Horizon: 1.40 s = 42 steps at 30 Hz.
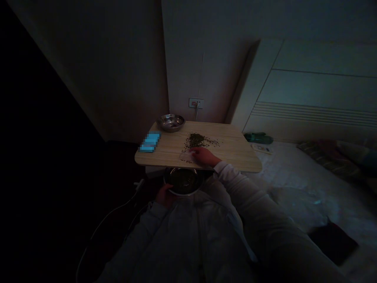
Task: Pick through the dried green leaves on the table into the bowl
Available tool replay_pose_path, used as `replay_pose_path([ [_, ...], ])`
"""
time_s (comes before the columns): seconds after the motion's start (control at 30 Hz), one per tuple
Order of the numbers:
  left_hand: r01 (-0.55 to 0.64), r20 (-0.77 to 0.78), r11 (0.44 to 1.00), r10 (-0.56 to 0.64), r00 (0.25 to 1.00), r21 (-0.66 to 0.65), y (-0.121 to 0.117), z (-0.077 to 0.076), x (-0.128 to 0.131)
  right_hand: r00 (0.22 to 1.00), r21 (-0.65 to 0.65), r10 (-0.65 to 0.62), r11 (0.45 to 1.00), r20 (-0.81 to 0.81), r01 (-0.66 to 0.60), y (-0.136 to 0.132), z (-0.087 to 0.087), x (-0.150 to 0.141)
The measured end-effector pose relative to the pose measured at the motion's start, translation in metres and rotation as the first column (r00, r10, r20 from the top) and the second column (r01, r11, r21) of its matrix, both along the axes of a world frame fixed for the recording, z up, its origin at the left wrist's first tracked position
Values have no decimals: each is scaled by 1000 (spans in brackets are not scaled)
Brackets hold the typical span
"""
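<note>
The room is dim. A small wooden table (235, 151) bears a pile of small dark green beans (196, 139). My right hand (204, 156) rests on the table just in front of the pile, fingers curled over a pale scrap or card (186, 156). My left hand (165, 195) grips the rim of a metal bowl (184, 181) held below the table's near edge; some dark bits lie inside it.
A second metal bowl (171, 122) stands at the table's back left. A blue lit object (150, 142) lies at the left edge. A wall socket (196, 103) is behind. A bed (309, 188) with clutter lies to the right, cables on the floor at left.
</note>
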<state>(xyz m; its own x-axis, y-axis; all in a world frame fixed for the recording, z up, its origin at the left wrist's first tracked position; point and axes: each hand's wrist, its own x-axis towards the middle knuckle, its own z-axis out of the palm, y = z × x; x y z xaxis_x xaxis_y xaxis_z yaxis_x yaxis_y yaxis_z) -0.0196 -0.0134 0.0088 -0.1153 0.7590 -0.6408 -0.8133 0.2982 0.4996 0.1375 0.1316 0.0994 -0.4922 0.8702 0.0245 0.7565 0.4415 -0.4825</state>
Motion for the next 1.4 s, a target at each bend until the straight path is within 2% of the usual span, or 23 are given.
replay_pose_path([
  [0.2,25,23,999,-25,999,22,0,-3,-1,998,-49,56,997,11,-55,-7,2,-2],
  [0.37,-25,38,999,24,999,34,-1,3,2,994,-59,108,992,3,-108,-14,5,-3],
  [0.63,-1,23,1000,1,1000,1,0,2,2,985,-59,172,983,-13,-172,-16,0,-2],
  [0.8,-6,1,1000,6,1000,-3,0,0,1,982,-118,165,977,-91,-175,-18,-1,1],
  [0.9,2,10,1000,-2,1000,-8,0,-1,0,981,-144,109,981,-160,-133,-12,1,8],
  [1.03,21,15,1000,-21,1000,-16,0,-1,0,967,-10,4,1000,-254,-6,2,6,19],
  [1.13,20,14,1000,-20,1000,-14,-1,2,0,978,135,-32,989,-207,61,7,7,21],
  [1.23,9,10,1000,-9,1000,-5,-1,3,1,995,240,-29,969,-99,52,7,5,18],
  [1.4,15,27,1000,-15,1000,6,-1,2,2,999,317,-13,948,44,-2,1,4,12],
])
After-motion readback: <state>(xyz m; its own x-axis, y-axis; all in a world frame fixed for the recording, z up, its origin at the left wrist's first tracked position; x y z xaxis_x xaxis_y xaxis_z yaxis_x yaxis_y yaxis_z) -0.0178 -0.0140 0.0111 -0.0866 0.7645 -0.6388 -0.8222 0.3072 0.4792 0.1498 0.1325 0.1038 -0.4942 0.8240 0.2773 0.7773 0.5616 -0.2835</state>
